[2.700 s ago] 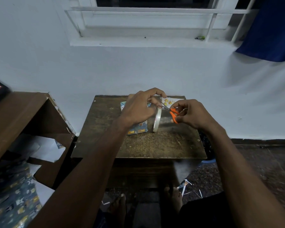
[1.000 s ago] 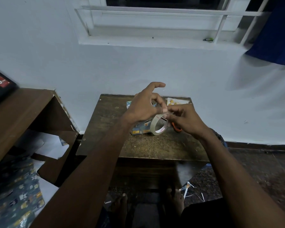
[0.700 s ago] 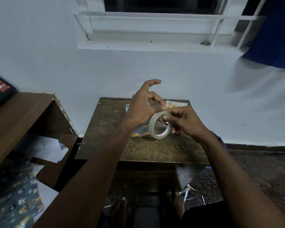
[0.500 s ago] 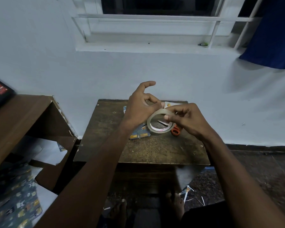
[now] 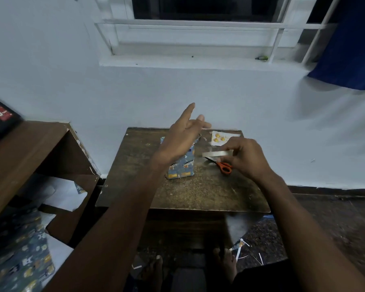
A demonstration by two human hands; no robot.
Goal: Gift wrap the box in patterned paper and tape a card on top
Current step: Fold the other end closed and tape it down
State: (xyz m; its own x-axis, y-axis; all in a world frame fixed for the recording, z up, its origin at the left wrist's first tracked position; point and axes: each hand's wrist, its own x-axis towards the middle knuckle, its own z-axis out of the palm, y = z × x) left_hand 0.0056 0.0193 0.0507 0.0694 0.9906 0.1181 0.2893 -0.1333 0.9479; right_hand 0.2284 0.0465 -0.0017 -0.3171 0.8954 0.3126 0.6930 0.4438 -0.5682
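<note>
Right now the left hand [image 5: 182, 138] is lifted above the wrapped box [image 5: 180, 165], fingers spread and holding nothing. Beside it, the right hand [image 5: 246, 158] pinches the tape roll [image 5: 217, 153] edge-on over orange-handled scissors [image 5: 220, 164]. Further back on the wooden table [image 5: 148, 144], the card [image 5: 219, 138] lies flat.

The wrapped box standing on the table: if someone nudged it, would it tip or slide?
The wrapped box stands taller than its base is wide, so a push near the top would probably tip it. Its paper skin looks smooth, so a low push might slide it on the table. It looks light for its size.
</note>
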